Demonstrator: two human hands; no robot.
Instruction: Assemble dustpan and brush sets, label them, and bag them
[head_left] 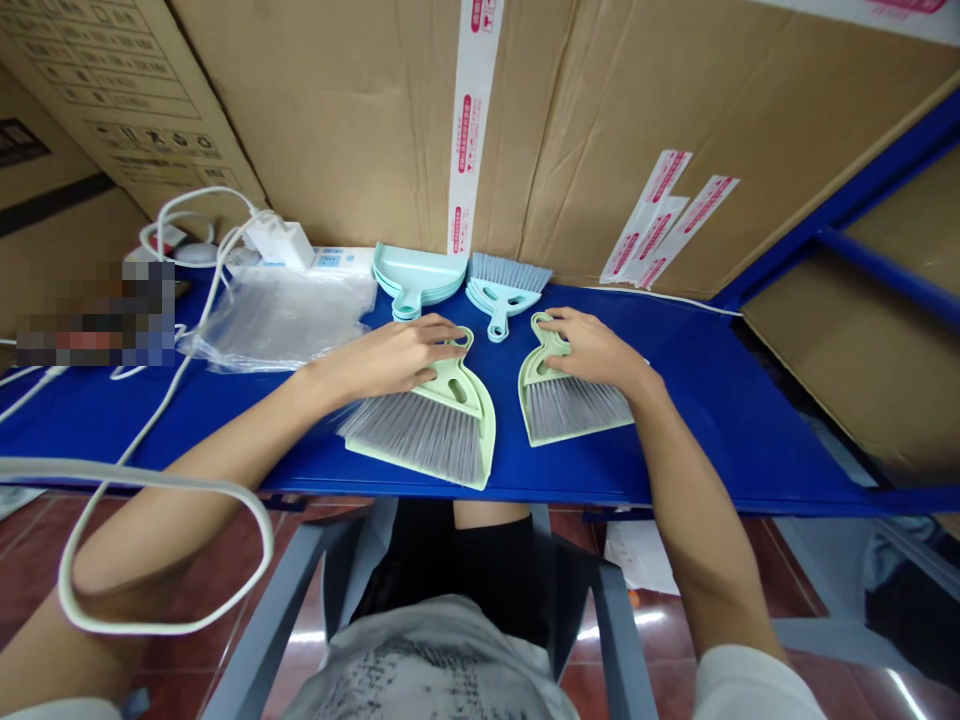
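Two light green brush-and-dustpan sets lie on the blue table, each brush resting in its pan. My left hand [409,355] is closed over the handle of the left hand brush [427,435], whose grey bristles fan toward me over the left dustpan [487,440]. With thumb and fingers, my right hand [589,345] grips the handle end of the right hand brush [574,400], lying in the right dustpan [540,435]. Behind them sit stacked pale blue dustpans [420,275] and stacked pale blue hand brushes [502,295].
Clear plastic bags [292,315] lie left on the blue table [697,420], near a power strip with a white plug [281,240]. A white cable [172,395] loops over my left arm. Cardboard boxes [360,130] wall the back; a blue metal frame [862,190] stands right.
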